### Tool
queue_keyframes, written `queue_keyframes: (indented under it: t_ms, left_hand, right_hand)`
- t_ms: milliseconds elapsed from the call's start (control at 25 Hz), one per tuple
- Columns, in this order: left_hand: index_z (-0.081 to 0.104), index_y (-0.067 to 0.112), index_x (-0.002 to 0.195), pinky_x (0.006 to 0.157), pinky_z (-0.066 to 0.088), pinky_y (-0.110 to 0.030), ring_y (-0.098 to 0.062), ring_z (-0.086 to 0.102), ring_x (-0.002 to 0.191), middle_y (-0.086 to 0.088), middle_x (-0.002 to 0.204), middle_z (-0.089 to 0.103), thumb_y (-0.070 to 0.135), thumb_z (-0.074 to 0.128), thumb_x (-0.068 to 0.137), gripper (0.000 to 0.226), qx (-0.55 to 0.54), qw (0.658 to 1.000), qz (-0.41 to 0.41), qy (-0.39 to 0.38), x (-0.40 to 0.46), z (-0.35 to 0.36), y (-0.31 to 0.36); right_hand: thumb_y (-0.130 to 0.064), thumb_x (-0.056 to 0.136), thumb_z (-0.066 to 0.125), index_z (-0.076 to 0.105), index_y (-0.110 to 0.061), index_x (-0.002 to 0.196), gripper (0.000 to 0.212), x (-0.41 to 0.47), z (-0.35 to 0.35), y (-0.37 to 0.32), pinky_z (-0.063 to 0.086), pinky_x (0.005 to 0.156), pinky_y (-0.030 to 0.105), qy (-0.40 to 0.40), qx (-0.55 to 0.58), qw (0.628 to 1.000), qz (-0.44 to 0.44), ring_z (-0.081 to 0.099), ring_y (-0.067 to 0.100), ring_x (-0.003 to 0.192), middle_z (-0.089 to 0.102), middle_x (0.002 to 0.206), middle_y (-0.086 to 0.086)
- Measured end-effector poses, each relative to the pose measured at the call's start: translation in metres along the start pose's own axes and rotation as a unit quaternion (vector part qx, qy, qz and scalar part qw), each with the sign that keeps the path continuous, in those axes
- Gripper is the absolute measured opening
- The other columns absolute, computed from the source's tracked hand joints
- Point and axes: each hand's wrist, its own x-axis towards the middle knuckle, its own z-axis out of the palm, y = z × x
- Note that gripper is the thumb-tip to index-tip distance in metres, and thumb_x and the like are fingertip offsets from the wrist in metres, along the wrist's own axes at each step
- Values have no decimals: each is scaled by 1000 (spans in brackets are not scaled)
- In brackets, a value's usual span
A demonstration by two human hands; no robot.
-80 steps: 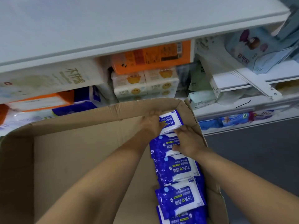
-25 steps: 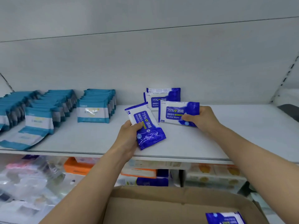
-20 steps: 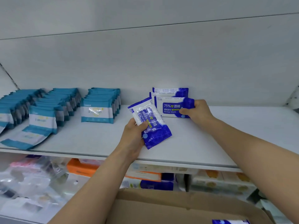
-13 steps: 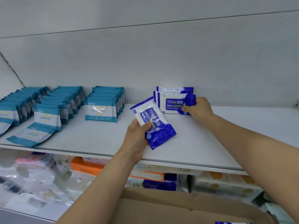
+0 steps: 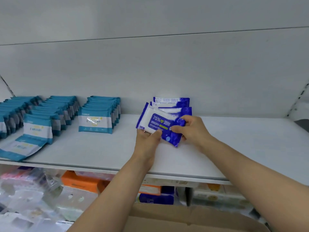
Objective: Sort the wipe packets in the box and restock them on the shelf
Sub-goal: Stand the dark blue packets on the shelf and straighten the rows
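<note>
White shelving fills the wall, and the shelf (image 5: 234,148) at chest height carries everything that matters. Both hands meet over its middle on one blue wipe packet (image 5: 160,125), printed with "75%", held tilted just above the shelf board. The left hand (image 5: 147,141) grips the packet's lower left edge, thumb on its face and fingers underneath. The right hand (image 5: 192,129) pinches the packet's right end, fingers curled round it. Directly behind the held packet, a short row of matching blue packets (image 5: 172,102) stands upright against the back wall. Well to the left of the held packet, rows of teal packets (image 5: 98,114) stand on the same shelf, with one teal packet (image 5: 20,148) lying flat at the front. Below the shelf, the rim of a cardboard box (image 5: 192,216) shows, and an orange carton (image 5: 80,181) sits on a lower level.
</note>
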Motion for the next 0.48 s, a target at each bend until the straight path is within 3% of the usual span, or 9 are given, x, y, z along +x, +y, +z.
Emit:
queue_keyframes:
  t_ms: [80,160,320,400,480]
  left_hand:
    - [26,16,146,92,47,-32,-13,56,109,0,133,52,14,62,94,64,98,994,-37,17,2,2,1]
    - [21,19,150,99,38,-30,-10,43,118,6,136,37,22,62,94,69,240,971,-12,3,4,4,0]
    - [28,23,150,115,25,-32,-19,20,145,1,159,14,33,58,95,63,531,835,118,-81,16,4,-14]
    - [29,24,150,113,26,-31,-19,25,143,0,160,17,39,53,97,60,572,808,122,-66,21,-1,-13]
    - [34,22,147,109,30,-28,-16,36,135,1,154,31,38,53,97,55,570,811,123,-49,27,-5,-12]
  right_hand:
    - [-2,74,78,65,-9,86,19,20,-17,3,55,63,28,44,-87,995,-25,68,22,77,71,90,10]
    - [-7,77,77,64,-10,92,20,36,-27,5,56,75,34,59,-186,980,-50,67,23,89,69,97,5]
    - [-20,82,74,60,-14,105,27,57,-23,5,55,81,40,70,-289,953,-65,63,22,101,64,114,2]
    - [-24,80,76,58,-16,106,33,62,-21,7,54,79,38,82,-307,948,-24,61,23,100,62,117,4]
    - [-24,75,80,53,-13,109,44,66,-20,8,51,74,36,82,-262,959,63,61,26,100,60,115,8]
